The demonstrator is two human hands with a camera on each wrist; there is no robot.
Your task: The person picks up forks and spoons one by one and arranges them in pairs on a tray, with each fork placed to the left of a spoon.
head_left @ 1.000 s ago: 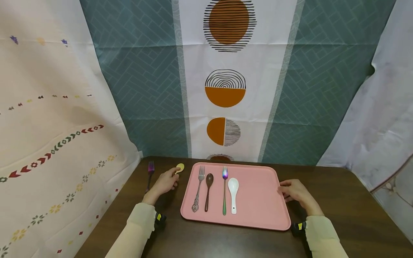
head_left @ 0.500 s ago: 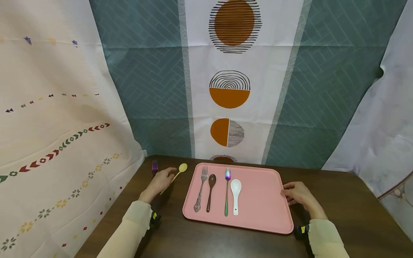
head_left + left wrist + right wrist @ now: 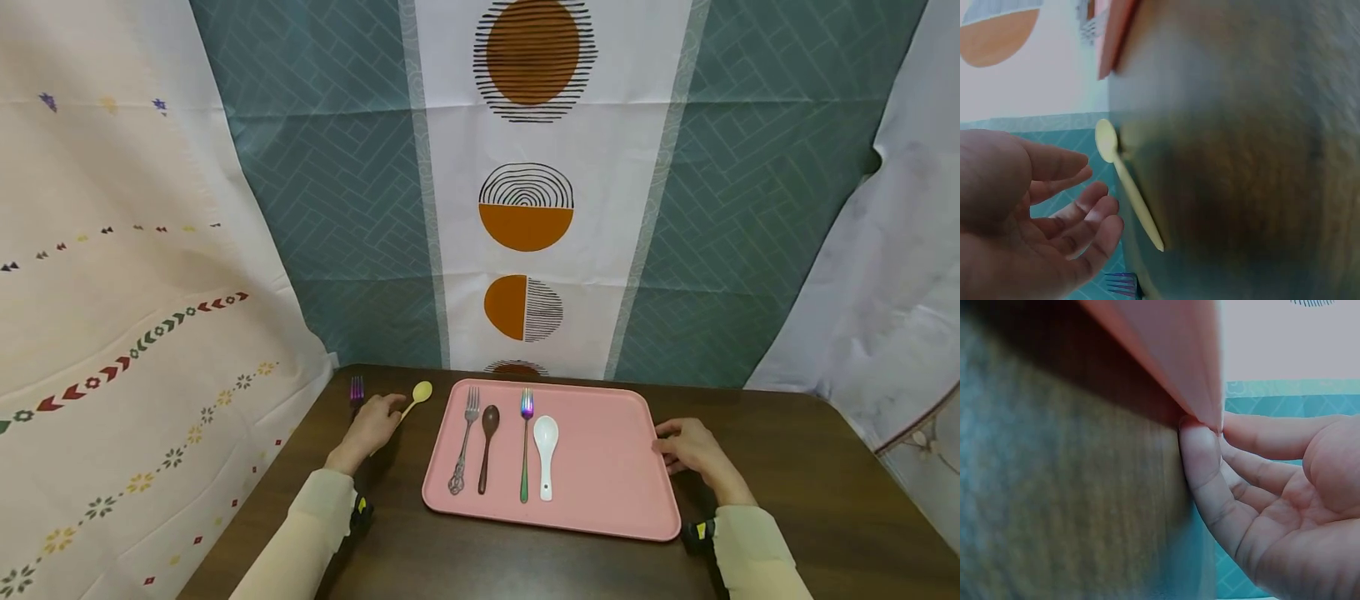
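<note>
A yellow spoon (image 3: 422,392) lies on the table left of the pink tray (image 3: 600,467), its bowl pointing away. My left hand (image 3: 377,422) hovers over the spoon's handle, which it partly hides in the head view. The left wrist view shows its fingers loosely bent, with a gap between them and the spoon (image 3: 1138,203). At the tray's right edge, my right hand (image 3: 692,446) pinches the rim (image 3: 1200,394) between thumb and finger. On the tray lie a silver fork (image 3: 464,442), a dark brown spoon (image 3: 488,433), a rainbow fork with green handle (image 3: 525,446) and a white spoon (image 3: 545,442).
A purple fork (image 3: 357,392) lies near the table's far left corner, partly behind the left hand. The brown table (image 3: 450,558) ends at a patterned curtain (image 3: 360,208) behind, and a flowered cloth (image 3: 165,400) hangs on the left.
My left hand has drawn back leftward from the yellow spoon's bowl, so more of its handle shows. The right hand stays at the tray's edge.
</note>
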